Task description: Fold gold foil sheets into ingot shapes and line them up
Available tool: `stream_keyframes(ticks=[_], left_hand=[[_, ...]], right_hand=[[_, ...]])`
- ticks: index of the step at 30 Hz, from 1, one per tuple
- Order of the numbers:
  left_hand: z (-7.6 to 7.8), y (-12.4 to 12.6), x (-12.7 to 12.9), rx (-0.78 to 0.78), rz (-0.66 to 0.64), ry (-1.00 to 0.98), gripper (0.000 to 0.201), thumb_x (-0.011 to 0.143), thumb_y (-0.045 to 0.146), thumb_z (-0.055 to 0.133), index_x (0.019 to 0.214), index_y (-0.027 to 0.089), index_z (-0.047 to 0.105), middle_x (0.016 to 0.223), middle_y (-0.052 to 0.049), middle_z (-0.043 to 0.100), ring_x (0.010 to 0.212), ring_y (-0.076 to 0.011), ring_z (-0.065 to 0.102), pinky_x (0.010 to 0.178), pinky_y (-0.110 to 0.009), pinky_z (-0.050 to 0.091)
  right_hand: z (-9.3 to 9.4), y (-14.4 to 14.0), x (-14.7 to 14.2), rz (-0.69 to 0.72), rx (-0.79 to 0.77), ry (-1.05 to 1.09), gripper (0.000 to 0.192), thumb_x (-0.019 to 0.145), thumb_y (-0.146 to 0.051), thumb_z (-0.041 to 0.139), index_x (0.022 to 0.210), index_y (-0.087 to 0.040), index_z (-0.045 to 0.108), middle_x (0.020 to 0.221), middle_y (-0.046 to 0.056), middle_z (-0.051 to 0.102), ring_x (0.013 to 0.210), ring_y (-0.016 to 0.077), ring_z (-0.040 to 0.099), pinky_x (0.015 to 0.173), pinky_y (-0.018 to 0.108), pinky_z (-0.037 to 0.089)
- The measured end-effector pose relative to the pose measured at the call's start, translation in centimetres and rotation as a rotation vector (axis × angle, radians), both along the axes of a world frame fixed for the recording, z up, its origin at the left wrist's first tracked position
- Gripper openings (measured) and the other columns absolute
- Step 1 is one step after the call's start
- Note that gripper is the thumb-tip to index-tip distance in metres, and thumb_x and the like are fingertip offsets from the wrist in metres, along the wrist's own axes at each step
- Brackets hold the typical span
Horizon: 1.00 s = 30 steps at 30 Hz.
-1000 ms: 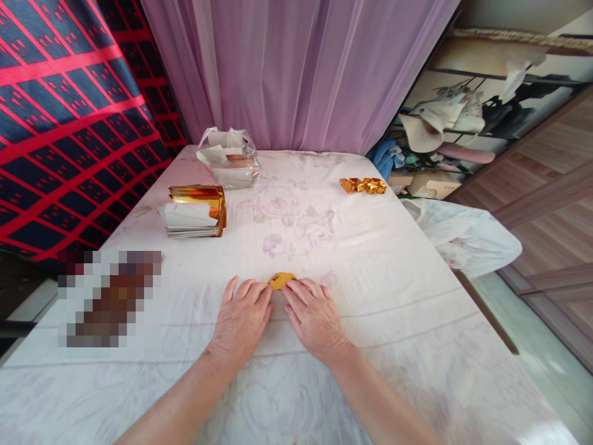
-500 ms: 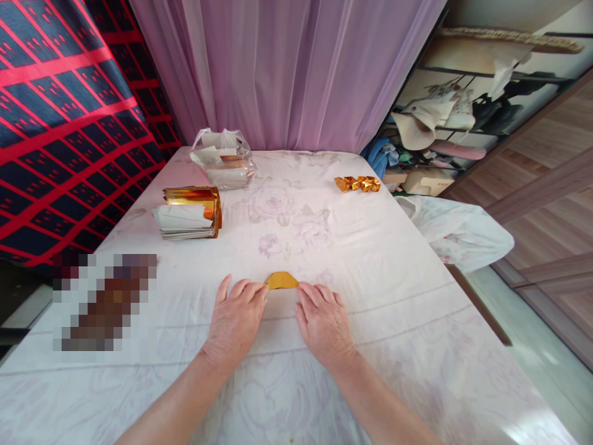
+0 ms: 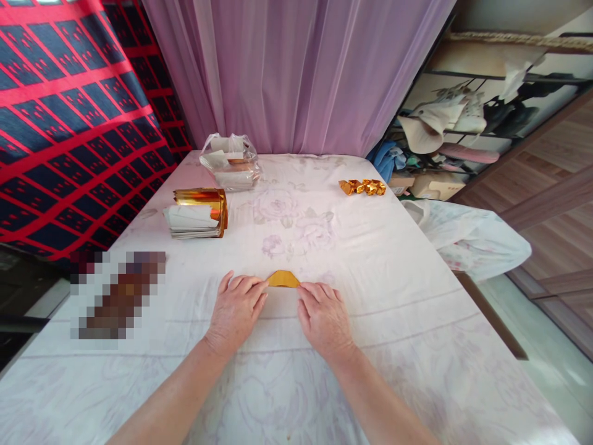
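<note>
Pale floral cloth covers my table [image 3: 370, 259], with a red-and-black patterned hanging at the far left and a lilac curtain behind. On the left, far from me, sits a stack of gold foil sheets [image 3: 198, 213], and beyond it a clear plastic bag [image 3: 230, 162] of more paper; I judge these to be the untouched supply. A blurred patch on the near left hides whatever lies there.

My left hand [image 3: 236, 309] lies flat, fingers loose and spread, holding nothing, its fingertips touching the left end of the folded gold paper [image 3: 283, 279], which rests on the cloth in front of me. My right hand [image 3: 324, 318] mirrors it, flat and open, fingertips at the right end. The piece looks creased into a flattened boat-like form, so I judge the fold is partly made and still wants shaping.

Far right on the table, a few finished gold pieces [image 3: 362, 186] lie in a row; their exact number is hard to make out. Beside the table a white cloth bundle [image 3: 467, 238] hangs half off view, and the shelves beyond are cluttered and unclear.
</note>
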State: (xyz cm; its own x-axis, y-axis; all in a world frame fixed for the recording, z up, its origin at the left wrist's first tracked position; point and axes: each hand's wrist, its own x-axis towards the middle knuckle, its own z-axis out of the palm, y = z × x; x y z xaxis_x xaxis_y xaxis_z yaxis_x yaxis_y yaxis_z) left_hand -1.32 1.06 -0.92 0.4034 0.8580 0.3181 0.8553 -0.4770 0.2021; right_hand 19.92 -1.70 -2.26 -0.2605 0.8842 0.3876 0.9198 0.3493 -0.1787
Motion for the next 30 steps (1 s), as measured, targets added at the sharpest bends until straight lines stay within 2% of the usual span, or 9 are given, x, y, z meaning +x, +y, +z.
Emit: stream_keyframes(ticks=[7, 13, 20, 25, 30], left_hand=[[0.5, 1.0, 0.1, 0.005, -0.015, 0.092, 0.023, 0.096, 0.024, 0.054, 0.111, 0.025, 0.070, 0.099, -0.004, 0.073, 0.093, -0.0226, 0.064, 0.102, -0.049, 0.037], [1.5, 2.5, 0.5, -0.070, -0.037, 0.141, 0.014, 0.093, 0.028, 0.058, 0.096, 0.024, 0.071, 0.090, -0.003, 0.073, 0.087, -0.0224, 0.063, 0.091, -0.044, 0.041], [1.0, 3.8, 0.1, -0.148, -0.047, 0.037, 0.012, 0.093, 0.031, 0.060, 0.090, 0.025, 0.070, 0.088, -0.001, 0.072, 0.085, -0.0200, 0.064, 0.082, -0.038, 0.043], [0.6, 4.0, 0.6, -0.113, -0.024, 0.038, 0.011, 0.092, 0.031, 0.062, 0.088, 0.023, 0.068, 0.087, -0.002, 0.071, 0.083, -0.0202, 0.063, 0.078, -0.036, 0.043], [0.4, 4.4, 1.5, -0.099, 0.036, -0.002, 0.012, 0.091, 0.032, 0.065, 0.084, 0.022, 0.066, 0.084, -0.002, 0.071, 0.082, -0.0215, 0.063, 0.076, -0.036, 0.043]], right_hand=[[0.1, 0.1, 0.1, 0.004, 0.004, 0.019, 0.020, 0.091, -0.018, 0.056, 0.106, -0.020, 0.069, 0.108, 0.005, 0.071, 0.095, 0.0208, 0.060, 0.080, 0.036, 0.039], [-0.1, 0.3, 0.2, 0.009, -0.013, 0.017, 0.026, 0.091, -0.018, 0.057, 0.113, -0.020, 0.069, 0.110, 0.007, 0.070, 0.098, 0.0212, 0.059, 0.081, 0.036, 0.041], [0.0, 1.5, 0.7, 0.027, -0.085, 0.044, 0.030, 0.091, -0.017, 0.056, 0.117, -0.022, 0.070, 0.104, 0.008, 0.068, 0.093, 0.0214, 0.059, 0.080, 0.034, 0.047], [0.5, 3.8, 1.0, 0.070, -0.102, 0.012, 0.023, 0.090, -0.019, 0.061, 0.111, -0.021, 0.072, 0.100, 0.008, 0.068, 0.091, 0.0200, 0.061, 0.081, 0.032, 0.049], [0.9, 5.8, -0.3, -0.062, -0.136, 0.073, 0.012, 0.091, -0.029, 0.063, 0.095, -0.024, 0.074, 0.091, 0.004, 0.069, 0.086, 0.0207, 0.062, 0.076, 0.033, 0.046]])
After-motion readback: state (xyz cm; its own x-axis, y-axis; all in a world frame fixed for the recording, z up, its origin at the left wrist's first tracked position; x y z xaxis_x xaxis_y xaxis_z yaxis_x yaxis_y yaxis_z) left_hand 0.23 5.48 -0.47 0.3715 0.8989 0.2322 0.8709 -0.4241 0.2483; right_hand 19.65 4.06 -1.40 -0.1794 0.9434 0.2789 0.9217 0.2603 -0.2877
